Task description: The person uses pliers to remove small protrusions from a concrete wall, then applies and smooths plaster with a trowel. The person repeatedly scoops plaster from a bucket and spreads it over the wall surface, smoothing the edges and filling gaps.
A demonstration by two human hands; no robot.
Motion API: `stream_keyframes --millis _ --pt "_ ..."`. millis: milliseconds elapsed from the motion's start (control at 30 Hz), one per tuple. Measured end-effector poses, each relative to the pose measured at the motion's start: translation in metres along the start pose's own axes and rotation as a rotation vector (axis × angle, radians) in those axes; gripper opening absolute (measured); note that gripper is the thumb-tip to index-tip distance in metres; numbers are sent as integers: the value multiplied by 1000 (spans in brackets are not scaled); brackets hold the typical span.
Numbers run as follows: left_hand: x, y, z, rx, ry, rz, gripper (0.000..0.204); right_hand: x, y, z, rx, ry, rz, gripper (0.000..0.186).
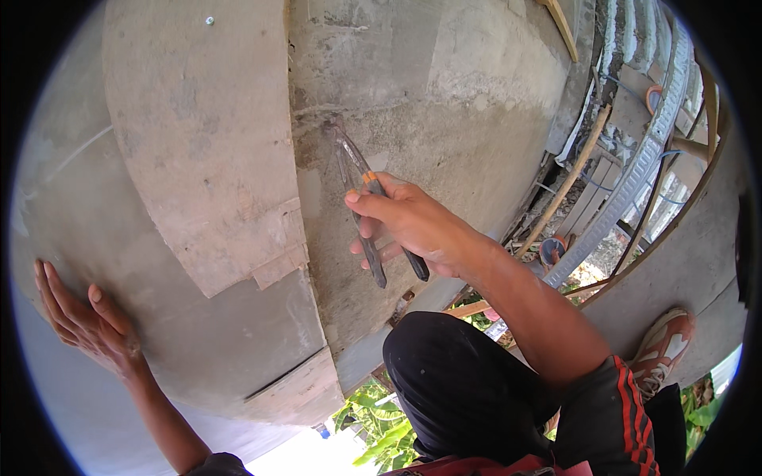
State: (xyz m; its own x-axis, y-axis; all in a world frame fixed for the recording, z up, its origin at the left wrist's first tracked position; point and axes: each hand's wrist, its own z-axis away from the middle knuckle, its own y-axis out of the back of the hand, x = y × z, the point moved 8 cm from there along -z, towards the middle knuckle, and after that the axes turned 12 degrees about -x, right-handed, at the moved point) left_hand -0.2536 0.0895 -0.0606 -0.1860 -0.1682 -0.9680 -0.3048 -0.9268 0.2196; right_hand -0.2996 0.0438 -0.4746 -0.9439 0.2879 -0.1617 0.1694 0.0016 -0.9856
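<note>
Dark pliers with orange bands on their handles are in my right hand, tips at a dark, rough patch on the weathered concrete surface. Whether the jaws grip anything there is too small to tell. My left hand rests on the smooth grey surface at the left, its fingers stretched out. Between my hands and higher up lies a pale plywood sheet, with a smaller piece at its lower edge.
At the right are a perforated metal strip, wooden sticks, cables and debris. My dark-trousered knee is at the bottom centre, my shoe on a grey ledge. Green leaves show beyond the lower edge.
</note>
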Motion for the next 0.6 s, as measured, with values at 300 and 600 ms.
stream_keyframes --millis 300,600 --pt "1 1 -3 14 -11 2 60 -15 -19 -6 -59 -64 64 43" --pt "1 0 -1 10 13 10 60 -29 -29 -7 -71 -71 148 47"
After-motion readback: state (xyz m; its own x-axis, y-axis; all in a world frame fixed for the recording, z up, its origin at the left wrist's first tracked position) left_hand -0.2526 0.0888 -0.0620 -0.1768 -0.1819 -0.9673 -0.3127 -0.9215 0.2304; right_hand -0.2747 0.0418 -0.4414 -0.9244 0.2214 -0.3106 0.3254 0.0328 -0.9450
